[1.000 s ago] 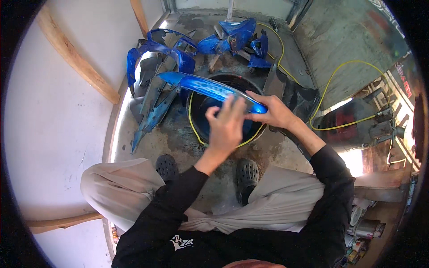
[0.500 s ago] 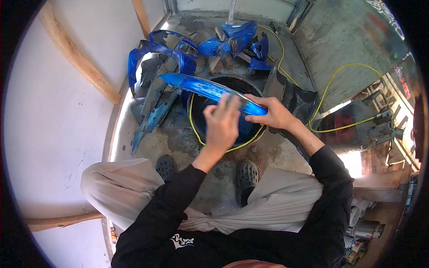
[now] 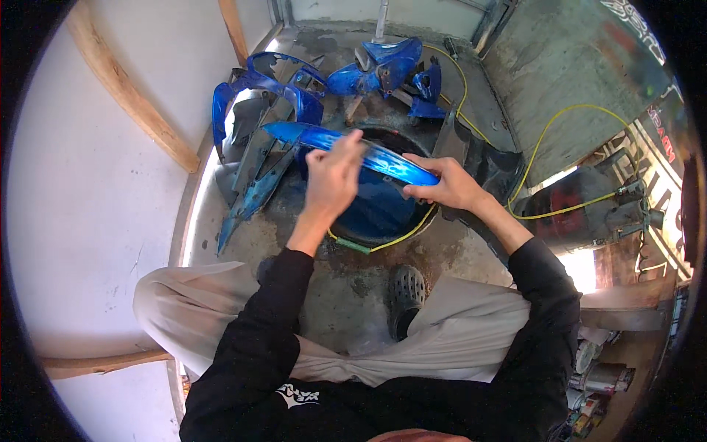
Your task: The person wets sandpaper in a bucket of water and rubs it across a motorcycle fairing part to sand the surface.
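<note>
A long, narrow, glossy blue motorcycle body panel [image 3: 398,166] lies slantwise over a round black tub [image 3: 434,144] of dark water. My right hand [image 3: 448,183] grips the panel's right end, thumb below and fingers above. My left hand [image 3: 335,177] bends over the middle of the panel, its fingers pressed together on the surface and slightly blurred. Whatever may lie under those fingers is hidden. Light reflects off wet-looking patches between the two hands. The panel's pointed left end reaches past the tub's rim.
Blue motorcycle fairings [image 3: 387,70] and a blue-grey side panel [image 3: 254,195] lie beyond the tub. Dark panels [image 3: 490,158] rest at its right. A yellow hose [image 3: 549,132] runs to a black tank [image 3: 571,202]. White wall [image 3: 96,221] bounds the left.
My left hand has slid left and up along the panel, away from my right hand. My right hand keeps its grip, and the panel has hardly moved.
</note>
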`<state>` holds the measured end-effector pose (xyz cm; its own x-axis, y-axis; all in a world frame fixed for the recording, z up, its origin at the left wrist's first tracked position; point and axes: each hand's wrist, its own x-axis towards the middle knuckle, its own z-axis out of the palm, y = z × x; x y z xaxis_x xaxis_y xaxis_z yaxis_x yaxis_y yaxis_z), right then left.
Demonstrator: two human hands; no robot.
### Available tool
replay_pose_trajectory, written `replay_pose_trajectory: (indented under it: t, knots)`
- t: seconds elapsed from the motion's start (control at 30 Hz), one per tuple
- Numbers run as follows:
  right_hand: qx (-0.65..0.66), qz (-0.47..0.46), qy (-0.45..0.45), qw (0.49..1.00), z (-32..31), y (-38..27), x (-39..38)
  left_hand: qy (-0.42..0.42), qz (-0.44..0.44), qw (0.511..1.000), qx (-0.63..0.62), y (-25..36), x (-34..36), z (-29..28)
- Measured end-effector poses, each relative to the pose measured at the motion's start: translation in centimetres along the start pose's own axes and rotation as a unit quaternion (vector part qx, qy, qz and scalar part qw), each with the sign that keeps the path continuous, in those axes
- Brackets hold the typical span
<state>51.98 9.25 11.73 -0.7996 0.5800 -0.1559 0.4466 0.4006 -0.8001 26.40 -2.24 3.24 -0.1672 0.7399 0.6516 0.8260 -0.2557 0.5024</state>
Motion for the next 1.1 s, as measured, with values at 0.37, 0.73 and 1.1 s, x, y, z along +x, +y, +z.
replay_pose_trajectory:
  t: [0.37, 0.73, 1.1]
  knots:
    - [-0.013, 0.055, -0.025, 0.998, -0.4, -1.6, 0.3, 0.006, 0.053, 0.991, 0.126, -4.5, 0.7, -0.4]
    - [0.02, 0.027, 0.022, 0.999, -0.5, 1.1, -0.2, -0.119, 0.184, 0.966, 0.139, -2.5, 13.2, -4.2]
    - [0.035, -0.019, 0.002, 0.999, -0.3, 0.5, -0.2, -0.256, 0.306, 0.894, 0.202, -7.8, 25.7, -8.3]
